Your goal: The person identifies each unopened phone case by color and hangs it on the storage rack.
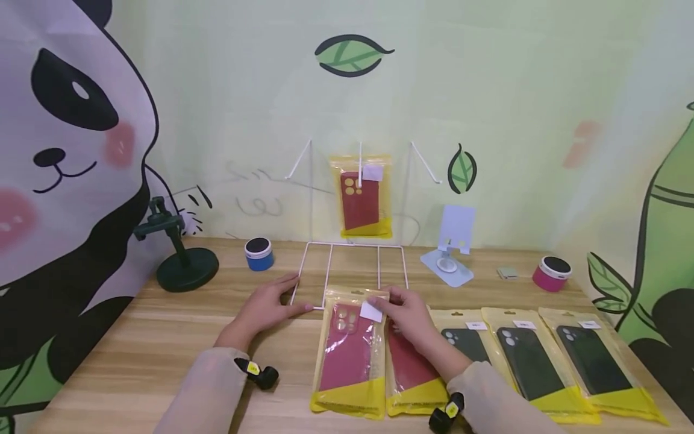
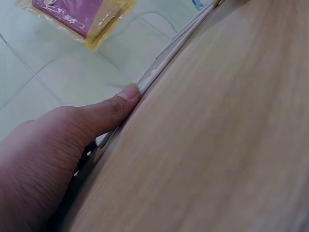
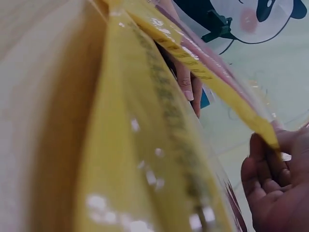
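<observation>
My left hand [image 1: 269,306] lies flat on the front left corner of a white wire display rack [image 1: 352,247], its thumb [image 2: 108,110] pressing along the base wire [image 2: 179,42]. My right hand [image 1: 403,311] pinches the top edge of a packet holding a red phone case [image 1: 348,355], lifted slightly off the wooden table [image 1: 162,343]. In the right wrist view the packet's yellow edge [image 3: 145,145] fills the frame, with my fingers [image 3: 270,188] at its top. A second red packet [image 1: 409,377] lies under my right wrist. One more red packet [image 1: 362,196] hangs on the rack's middle hook.
Three packets with black cases [image 1: 528,361] lie in a row at the front right. A dark green stand [image 1: 184,265], a blue puck [image 1: 258,253], a white phone stand [image 1: 454,253] and a pink puck [image 1: 551,272] sit along the back by the wall.
</observation>
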A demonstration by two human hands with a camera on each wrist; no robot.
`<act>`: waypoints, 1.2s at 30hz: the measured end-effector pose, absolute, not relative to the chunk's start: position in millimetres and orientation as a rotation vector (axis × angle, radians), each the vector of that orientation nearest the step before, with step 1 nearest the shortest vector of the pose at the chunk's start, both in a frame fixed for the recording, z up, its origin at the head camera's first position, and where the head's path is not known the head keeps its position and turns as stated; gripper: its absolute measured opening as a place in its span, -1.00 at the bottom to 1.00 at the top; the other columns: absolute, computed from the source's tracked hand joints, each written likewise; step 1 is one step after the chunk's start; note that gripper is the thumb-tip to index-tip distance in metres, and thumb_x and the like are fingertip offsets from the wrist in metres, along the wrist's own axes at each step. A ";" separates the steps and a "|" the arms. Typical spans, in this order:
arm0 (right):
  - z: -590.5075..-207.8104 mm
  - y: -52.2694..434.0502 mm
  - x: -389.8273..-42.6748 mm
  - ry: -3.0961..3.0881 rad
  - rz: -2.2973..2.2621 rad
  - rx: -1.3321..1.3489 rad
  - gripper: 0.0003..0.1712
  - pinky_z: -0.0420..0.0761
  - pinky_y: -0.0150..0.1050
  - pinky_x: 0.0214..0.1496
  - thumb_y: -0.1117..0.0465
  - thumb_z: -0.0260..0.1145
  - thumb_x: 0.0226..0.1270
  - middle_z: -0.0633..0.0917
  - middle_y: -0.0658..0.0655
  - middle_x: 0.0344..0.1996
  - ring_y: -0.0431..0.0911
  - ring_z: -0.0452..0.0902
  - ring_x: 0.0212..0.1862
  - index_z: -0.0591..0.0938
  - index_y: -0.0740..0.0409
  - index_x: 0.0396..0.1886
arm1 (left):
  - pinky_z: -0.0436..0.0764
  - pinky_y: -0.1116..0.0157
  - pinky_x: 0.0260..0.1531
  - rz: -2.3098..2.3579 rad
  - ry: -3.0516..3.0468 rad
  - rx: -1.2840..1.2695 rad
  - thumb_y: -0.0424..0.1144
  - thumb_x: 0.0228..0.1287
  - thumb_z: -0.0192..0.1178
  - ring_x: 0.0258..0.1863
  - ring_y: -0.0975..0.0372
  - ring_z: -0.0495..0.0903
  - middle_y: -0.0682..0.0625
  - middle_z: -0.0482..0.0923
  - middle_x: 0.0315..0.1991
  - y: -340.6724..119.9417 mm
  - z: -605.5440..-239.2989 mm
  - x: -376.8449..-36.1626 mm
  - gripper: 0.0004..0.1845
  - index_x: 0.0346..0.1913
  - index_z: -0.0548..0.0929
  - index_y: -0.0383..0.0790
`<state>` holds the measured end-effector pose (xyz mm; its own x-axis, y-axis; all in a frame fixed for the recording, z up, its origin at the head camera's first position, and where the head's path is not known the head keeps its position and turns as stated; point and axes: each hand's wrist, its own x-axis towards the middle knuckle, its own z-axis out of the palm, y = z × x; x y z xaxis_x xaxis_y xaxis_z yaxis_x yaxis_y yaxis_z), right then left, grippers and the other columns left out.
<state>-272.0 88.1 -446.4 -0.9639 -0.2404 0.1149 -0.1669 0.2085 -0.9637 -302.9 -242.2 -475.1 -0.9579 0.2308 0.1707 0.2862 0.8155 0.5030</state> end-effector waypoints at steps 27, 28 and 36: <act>-307.8 87.2 -265.2 2.359 -2.137 -0.844 -0.77 0.61 -0.27 -0.20 0.16 0.39 0.39 0.77 0.06 -0.36 -0.11 0.61 -0.31 0.71 0.26 -0.15 | 0.31 -0.06 0.39 -0.861 -2.859 -0.420 0.43 0.07 0.32 0.44 -0.01 0.32 -0.06 0.37 0.45 -245.4 -474.3 -304.0 -0.01 0.44 0.45 -0.15; -299.4 86.5 -267.3 2.407 -2.133 -0.854 -0.76 0.60 -0.28 -0.23 0.14 0.40 0.39 0.78 0.07 -0.35 -0.10 0.61 -0.31 0.71 0.25 -0.15 | 0.32 -0.05 0.39 -0.855 -2.854 -0.432 0.43 0.07 0.32 0.43 -0.01 0.32 -0.06 0.37 0.44 -245.8 -474.6 -303.9 -0.01 0.44 0.46 -0.15; -265.0 78.2 -284.3 2.527 -2.232 -0.845 -0.69 0.65 -0.32 -0.26 0.07 0.42 0.37 0.79 0.10 -0.32 -0.07 0.68 -0.30 0.73 0.26 -0.14 | 0.31 -0.02 0.39 -0.871 -2.855 -0.430 0.42 0.06 0.34 0.43 0.00 0.33 -0.05 0.38 0.44 -243.2 -475.6 -303.0 -0.02 0.43 0.46 -0.15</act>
